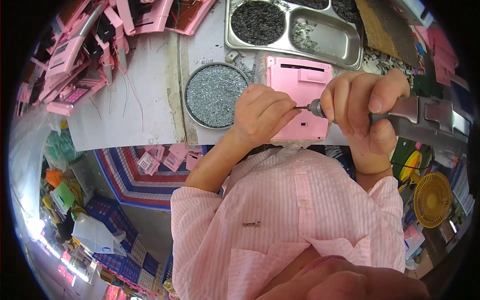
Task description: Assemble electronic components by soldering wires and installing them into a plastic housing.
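Note:
My right hand [362,102] is wrapped round a grey power screwdriver [434,114], which lies nearly level. Its knurled collar [316,108] and thin bit point left. At the bit's tip, my left hand [261,112] is closed in a pinch; whatever small piece sits between its fingertips is hidden. Beneath both hands a pink plastic casing [299,127] rests at the table's near edge, with a dark slot toward its far end and a small square hole lower down. Left of it stands a round dish [216,95] full of small silvery screws, close to my left wrist.
A steel compartment tray [325,37] with dark screws stands behind the casing. Pink casings with wires [75,75] pile up at the far left of the white table [120,110]. Below the table is a striped container [130,175] of pink parts; a yellow fan [432,200] stands right.

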`<control>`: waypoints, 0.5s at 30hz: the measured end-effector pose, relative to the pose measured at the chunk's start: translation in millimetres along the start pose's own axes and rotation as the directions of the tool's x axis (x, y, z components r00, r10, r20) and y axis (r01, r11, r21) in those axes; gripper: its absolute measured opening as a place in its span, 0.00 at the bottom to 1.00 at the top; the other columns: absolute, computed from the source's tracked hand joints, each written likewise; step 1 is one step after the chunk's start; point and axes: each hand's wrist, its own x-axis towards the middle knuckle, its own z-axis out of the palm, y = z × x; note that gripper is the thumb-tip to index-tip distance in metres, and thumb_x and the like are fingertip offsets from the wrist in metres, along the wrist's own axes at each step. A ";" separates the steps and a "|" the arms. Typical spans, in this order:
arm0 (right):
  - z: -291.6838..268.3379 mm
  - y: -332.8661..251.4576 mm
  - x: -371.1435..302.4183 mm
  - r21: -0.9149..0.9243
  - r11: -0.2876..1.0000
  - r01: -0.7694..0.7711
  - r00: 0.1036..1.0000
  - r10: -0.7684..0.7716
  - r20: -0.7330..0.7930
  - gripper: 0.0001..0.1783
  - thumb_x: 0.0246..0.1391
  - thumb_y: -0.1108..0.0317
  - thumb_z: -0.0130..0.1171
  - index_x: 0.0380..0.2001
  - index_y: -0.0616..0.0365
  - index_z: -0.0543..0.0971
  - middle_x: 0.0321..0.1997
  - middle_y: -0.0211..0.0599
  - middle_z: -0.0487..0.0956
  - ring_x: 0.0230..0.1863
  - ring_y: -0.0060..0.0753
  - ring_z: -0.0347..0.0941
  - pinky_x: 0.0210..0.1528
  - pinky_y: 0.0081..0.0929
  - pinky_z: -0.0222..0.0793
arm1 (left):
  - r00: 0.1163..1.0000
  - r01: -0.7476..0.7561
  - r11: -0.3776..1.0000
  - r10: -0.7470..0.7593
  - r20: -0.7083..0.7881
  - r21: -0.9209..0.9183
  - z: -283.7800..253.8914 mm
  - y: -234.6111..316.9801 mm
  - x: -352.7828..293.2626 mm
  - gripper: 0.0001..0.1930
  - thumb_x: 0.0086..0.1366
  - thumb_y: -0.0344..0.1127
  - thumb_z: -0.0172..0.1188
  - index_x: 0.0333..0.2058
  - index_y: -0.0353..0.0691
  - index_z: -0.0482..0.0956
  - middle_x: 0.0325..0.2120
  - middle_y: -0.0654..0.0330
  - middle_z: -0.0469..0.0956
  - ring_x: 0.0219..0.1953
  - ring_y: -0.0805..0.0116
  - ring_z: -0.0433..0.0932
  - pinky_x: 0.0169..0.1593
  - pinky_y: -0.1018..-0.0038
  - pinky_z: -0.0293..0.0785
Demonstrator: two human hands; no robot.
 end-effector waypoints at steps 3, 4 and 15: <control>-0.5 16.4 12.2 -0.034 0.997 0.076 0.997 -0.076 0.014 0.11 0.66 0.59 0.58 0.45 0.48 0.71 0.19 0.22 0.67 0.19 0.20 0.60 0.25 0.24 0.58 | 0.993 0.009 1.000 -0.007 -0.120 0.020 -13.1 -7.1 4.2 0.08 0.53 0.24 0.71 0.29 0.39 0.79 0.28 0.60 0.81 0.29 0.62 0.78 0.34 0.69 0.71; -3.8 26.3 18.6 -0.053 0.992 0.117 0.993 -0.116 0.018 0.09 0.66 0.61 0.57 0.45 0.49 0.71 0.19 0.23 0.67 0.19 0.21 0.59 0.25 0.25 0.57 | 0.984 0.059 0.997 -0.049 -0.170 0.051 -17.5 -11.2 3.2 0.09 0.52 0.25 0.71 0.29 0.40 0.79 0.27 0.61 0.81 0.28 0.63 0.77 0.35 0.69 0.70; -26.3 90.6 43.3 -0.106 0.989 0.106 0.994 -0.100 0.053 0.05 0.65 0.73 0.51 0.36 0.56 0.65 0.21 0.33 0.66 0.20 0.23 0.57 0.26 0.29 0.59 | 0.909 0.392 0.918 -0.397 -0.125 -0.062 -43.0 -22.8 -15.7 0.12 0.54 0.26 0.69 0.23 0.43 0.72 0.20 0.64 0.73 0.25 0.62 0.72 0.36 0.67 0.65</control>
